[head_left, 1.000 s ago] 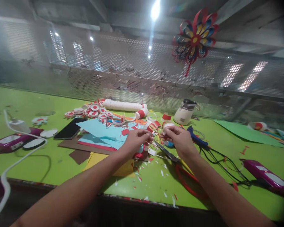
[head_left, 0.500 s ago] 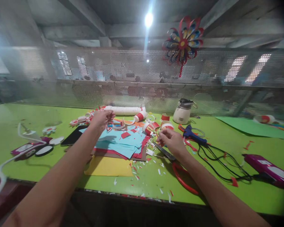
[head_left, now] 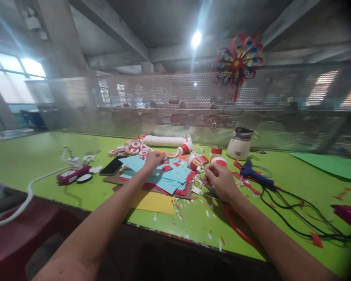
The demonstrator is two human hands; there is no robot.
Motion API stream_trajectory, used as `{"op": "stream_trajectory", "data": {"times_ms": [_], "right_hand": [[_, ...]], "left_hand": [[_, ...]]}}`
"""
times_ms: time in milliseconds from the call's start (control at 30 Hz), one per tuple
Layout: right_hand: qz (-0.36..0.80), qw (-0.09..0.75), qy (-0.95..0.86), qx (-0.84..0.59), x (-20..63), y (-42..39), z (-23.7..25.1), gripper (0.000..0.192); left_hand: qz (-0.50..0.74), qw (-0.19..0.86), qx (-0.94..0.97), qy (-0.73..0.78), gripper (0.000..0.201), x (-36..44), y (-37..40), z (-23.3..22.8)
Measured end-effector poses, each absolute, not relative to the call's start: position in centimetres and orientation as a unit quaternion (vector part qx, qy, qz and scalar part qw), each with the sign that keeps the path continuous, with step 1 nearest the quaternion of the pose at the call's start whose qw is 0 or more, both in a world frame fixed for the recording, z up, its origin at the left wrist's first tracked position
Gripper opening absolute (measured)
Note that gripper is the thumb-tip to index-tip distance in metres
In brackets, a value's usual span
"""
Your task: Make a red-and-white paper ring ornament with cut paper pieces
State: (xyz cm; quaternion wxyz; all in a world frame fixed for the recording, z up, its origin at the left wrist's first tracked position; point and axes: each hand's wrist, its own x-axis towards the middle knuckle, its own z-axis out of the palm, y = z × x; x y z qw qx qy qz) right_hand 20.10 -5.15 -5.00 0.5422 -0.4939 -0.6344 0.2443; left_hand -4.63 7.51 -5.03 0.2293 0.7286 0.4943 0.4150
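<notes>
While the left hand hovered, fingers curled, over blue paper sheets, the right hand pinched a small paper piece. Scissors beneath the right wrist could probably snag.

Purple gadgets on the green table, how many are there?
2. One shiny purple gadget lies at the left by the white cable; another purple gadget lies at the far right edge, partly cut off. More could be hidden outside the view.

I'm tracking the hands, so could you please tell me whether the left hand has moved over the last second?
Yes. The left hand went from the right hand toward the white tube.
</notes>
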Motion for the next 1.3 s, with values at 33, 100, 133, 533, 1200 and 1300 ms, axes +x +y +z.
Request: {"op": "stream_trajectory", "data": {"times_ms": [33, 100, 133, 533, 1200, 1300], "right_hand": [[0.241, 0.539, -0.639, -0.494, 20.1, -5.1, -5.2, 0.019], [0.230, 0.527, -0.648, -0.500, 20.1, -4.9, -5.5, 0.019], [0.221, 0.521, -0.652, -0.505, 20.1, -4.8, -5.6, 0.019], [0.140, 0.476, -0.680, -0.539, 20.3, -4.4, -5.9, 0.020], [0.124, 0.460, -0.681, -0.557, 20.1, -4.3, -6.1, 0.019], [0.131, 0.459, -0.677, -0.560, 20.3, -4.1, -6.3, 0.018]], "left_hand": [[0.394, 0.200, 0.744, 0.501, 0.033, -3.9, 7.1, -5.5], [0.357, 0.143, 0.777, 0.499, 0.032, -2.4, 6.1, -6.3], [0.343, 0.117, 0.793, 0.490, 0.025, -1.7, 5.5, -6.7], [0.284, -0.051, 0.885, 0.366, 0.028, 0.0, 2.0, -8.0], [0.287, -0.068, 0.640, 0.709, 0.024, -23.6, -3.6, -5.8], [0.233, -0.085, 0.612, 0.751, 0.029, -27.5, -1.4, -5.2]]}}
